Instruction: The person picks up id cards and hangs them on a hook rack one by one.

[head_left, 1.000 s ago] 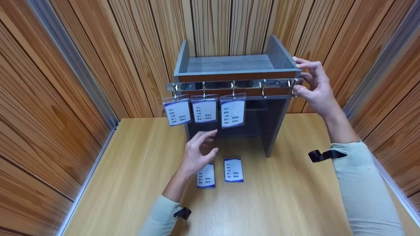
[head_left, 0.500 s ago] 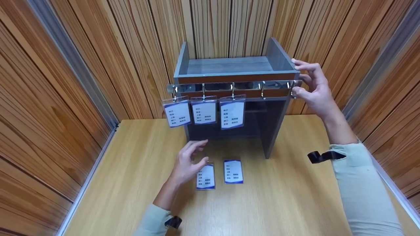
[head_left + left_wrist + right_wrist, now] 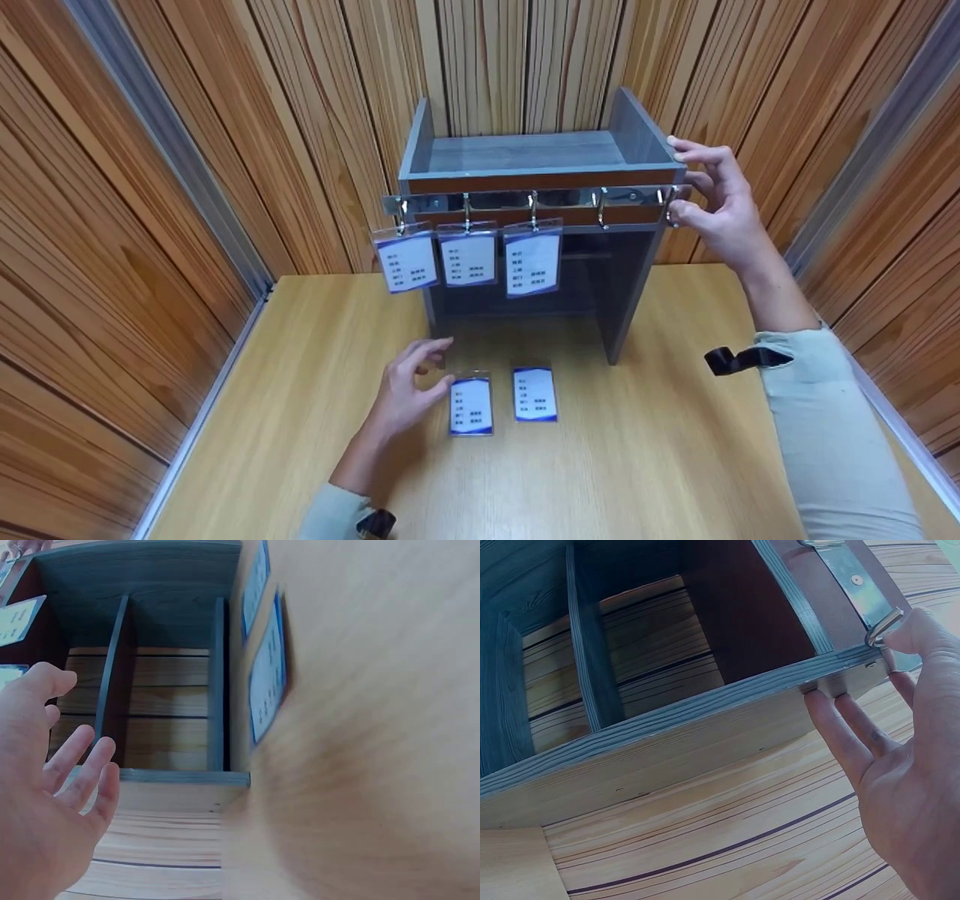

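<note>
Three clear-sleeved name badges hang side by side from a metal hook rail [image 3: 555,198]: a left badge [image 3: 407,262], a middle badge [image 3: 468,258] and a right badge [image 3: 532,261]. The rail runs across the front of a grey shelf unit [image 3: 525,150]. At its right end my right hand [image 3: 721,202] grips the unit's upper corner, thumb by the end hook [image 3: 883,628] and fingers against the side panel [image 3: 727,709]. My left hand [image 3: 409,386] hovers with loosely bent fingers, holding nothing, just left of a badge [image 3: 471,406] lying on the table. Another badge [image 3: 535,394] lies to its right.
The wooden table [image 3: 600,480] carries the shelf unit at its back. Wood-plank walls [image 3: 337,135] stand behind and on both sides. Below the rail, the unit has open compartments with a divider [image 3: 114,667]. Two hooks at the rail's right hold no badge.
My left hand has moved down and to the left, away from the hanging badges, uncovering the left badge on the table. My right hand stays at the shelf corner.
</note>
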`<act>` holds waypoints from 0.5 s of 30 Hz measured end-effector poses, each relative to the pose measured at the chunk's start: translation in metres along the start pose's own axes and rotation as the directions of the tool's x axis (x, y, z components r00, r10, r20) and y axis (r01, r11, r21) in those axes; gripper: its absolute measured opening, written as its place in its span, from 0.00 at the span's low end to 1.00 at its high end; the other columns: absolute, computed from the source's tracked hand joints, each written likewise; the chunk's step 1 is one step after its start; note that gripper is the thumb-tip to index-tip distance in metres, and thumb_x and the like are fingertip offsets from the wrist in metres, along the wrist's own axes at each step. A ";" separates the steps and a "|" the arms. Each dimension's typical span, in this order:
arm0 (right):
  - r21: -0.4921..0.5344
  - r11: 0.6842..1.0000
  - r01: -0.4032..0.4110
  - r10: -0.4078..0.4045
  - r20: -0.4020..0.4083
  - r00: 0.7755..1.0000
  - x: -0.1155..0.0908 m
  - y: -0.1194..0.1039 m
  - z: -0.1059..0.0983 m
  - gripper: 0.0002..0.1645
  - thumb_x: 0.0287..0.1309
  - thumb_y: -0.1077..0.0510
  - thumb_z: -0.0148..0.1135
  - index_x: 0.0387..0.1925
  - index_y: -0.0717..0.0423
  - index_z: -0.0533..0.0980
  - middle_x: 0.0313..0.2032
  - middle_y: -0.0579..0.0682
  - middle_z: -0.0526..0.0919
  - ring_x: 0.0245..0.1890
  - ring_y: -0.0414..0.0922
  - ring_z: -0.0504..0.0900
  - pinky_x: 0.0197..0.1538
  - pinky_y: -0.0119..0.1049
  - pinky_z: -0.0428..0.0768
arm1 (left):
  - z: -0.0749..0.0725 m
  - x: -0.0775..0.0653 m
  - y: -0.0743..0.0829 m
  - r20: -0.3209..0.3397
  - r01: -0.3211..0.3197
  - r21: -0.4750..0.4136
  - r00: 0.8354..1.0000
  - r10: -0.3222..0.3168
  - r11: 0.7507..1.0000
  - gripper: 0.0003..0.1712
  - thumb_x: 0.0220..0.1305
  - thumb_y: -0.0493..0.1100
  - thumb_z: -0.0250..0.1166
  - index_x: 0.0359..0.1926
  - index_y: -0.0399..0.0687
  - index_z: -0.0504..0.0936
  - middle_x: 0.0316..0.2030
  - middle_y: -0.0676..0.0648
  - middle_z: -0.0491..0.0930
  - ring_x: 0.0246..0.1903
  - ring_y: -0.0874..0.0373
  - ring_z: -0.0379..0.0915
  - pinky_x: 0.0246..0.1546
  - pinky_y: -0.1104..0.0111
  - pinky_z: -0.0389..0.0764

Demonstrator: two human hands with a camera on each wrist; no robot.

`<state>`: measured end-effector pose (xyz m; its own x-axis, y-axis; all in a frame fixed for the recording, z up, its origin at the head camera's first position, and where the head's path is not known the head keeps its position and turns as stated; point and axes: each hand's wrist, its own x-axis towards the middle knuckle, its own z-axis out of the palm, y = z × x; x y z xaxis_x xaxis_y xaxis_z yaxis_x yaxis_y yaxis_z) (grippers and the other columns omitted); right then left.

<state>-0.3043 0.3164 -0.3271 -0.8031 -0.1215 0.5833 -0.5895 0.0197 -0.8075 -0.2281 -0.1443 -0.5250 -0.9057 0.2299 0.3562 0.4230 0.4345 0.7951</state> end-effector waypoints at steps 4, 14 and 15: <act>-0.010 1.000 0.005 -0.005 0.014 1.000 0.000 0.000 -0.001 0.30 0.71 0.78 0.57 0.72 0.63 0.69 0.83 0.47 0.70 0.70 0.50 0.79 0.49 0.29 0.91 | -0.001 -0.002 -0.006 0.007 0.024 0.011 1.000 -0.024 1.000 0.31 0.71 0.35 0.77 0.73 0.52 0.84 0.63 0.45 0.87 0.59 0.47 0.85 0.60 0.48 0.90; -0.016 1.000 0.023 -0.022 0.031 0.999 0.001 0.002 -0.002 0.30 0.72 0.78 0.56 0.72 0.64 0.68 0.84 0.47 0.69 0.71 0.49 0.79 0.48 0.29 0.89 | 0.004 -0.005 -0.018 0.054 0.148 0.062 0.987 -0.151 0.987 0.34 0.71 0.41 0.78 0.75 0.55 0.82 0.68 0.41 0.82 0.67 0.35 0.81 0.70 0.35 0.83; -0.015 1.000 0.023 -0.022 0.030 0.999 0.001 0.002 -0.002 0.30 0.72 0.78 0.56 0.72 0.64 0.68 0.84 0.46 0.70 0.71 0.49 0.79 0.48 0.29 0.89 | 0.005 -0.006 -0.018 0.056 0.169 0.081 0.983 -0.174 0.982 0.35 0.70 0.43 0.79 0.76 0.56 0.81 0.70 0.41 0.81 0.69 0.35 0.80 0.71 0.35 0.82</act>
<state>-0.3061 0.3183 -0.3282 -0.7869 -0.1518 0.5982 -0.6087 0.0313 -0.7928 -0.2302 -0.1489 -0.5441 -0.9624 0.1994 0.1846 0.2648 0.5364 0.8013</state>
